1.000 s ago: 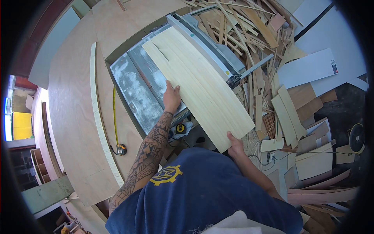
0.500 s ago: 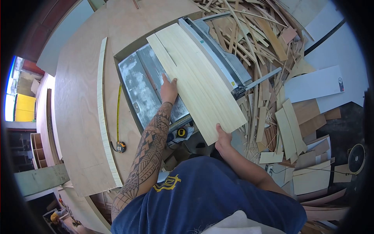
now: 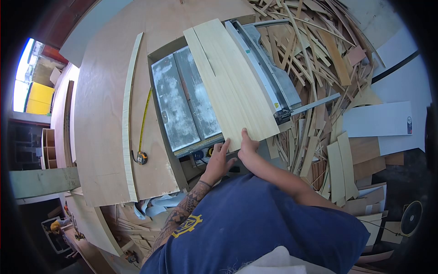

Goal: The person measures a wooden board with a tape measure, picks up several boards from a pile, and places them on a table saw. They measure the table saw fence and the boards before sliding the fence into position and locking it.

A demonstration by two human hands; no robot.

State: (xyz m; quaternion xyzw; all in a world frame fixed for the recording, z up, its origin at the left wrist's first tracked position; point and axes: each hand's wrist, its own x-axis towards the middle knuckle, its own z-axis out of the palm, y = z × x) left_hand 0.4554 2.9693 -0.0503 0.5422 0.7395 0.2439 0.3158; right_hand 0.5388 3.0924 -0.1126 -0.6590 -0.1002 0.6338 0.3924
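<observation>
A pale wood panel [image 3: 242, 91] lies on the metal table saw top [image 3: 175, 96], its right side along the long metal fence [image 3: 255, 68]. A narrow slit runs into the panel from its far end, near the left edge. My right hand [image 3: 247, 144] grips the near end, thumb on top and fingers hidden underneath. My left hand [image 3: 219, 163] is at the panel's near left corner, its fingers apart and the fingertips at the edge. The saw blade cannot be made out.
A wooden worktop [image 3: 105, 109] surrounds the saw on the left, holding a thin wood strip [image 3: 130, 114] and a tape measure [image 3: 142, 158] with its blade out. Offcuts [image 3: 315, 55] are heaped at right, near white sheets [image 3: 378, 119] and a round fan [image 3: 411, 218]. Another person [image 3: 59, 226] is at lower left.
My left hand has left the panel's left side and come back to its near corner, its fingers spreading. The panel sits slightly farther forward along the fence. The view has shifted.
</observation>
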